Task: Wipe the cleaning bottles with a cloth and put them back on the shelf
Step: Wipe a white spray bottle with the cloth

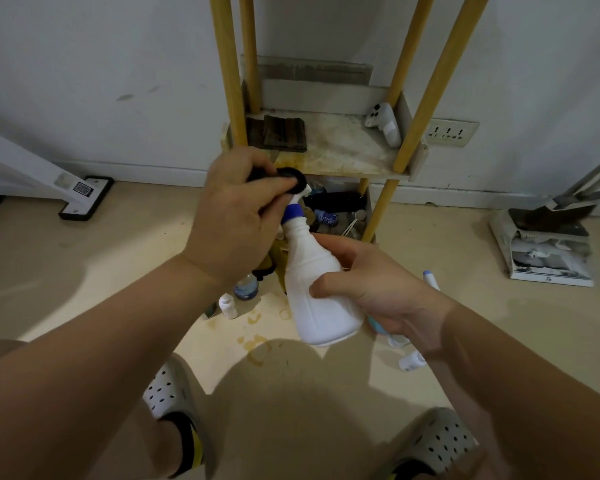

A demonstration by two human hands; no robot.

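My right hand [378,289] grips the body of a white spray bottle [316,292], which tilts with its blue collar [293,211] pointing up and away. My left hand [232,216] is curled over the bottle's top and pinches a black item [288,176] against the sprayer head. Whether that item is a cloth I cannot tell. Behind the hands stands the shelf [343,157] with yellow posts. A dark folded cloth [284,133] lies on its stained board at the left, and a white trigger-shaped object [383,123] leans at the right.
Small bottles stand or lie on the floor: a white one [227,304], a clear one [246,287] and another [411,360] by my right forearm. The lower shelf [329,209] holds dark clutter. A dustpan [548,244] sits right, a wall socket [447,133] behind it.
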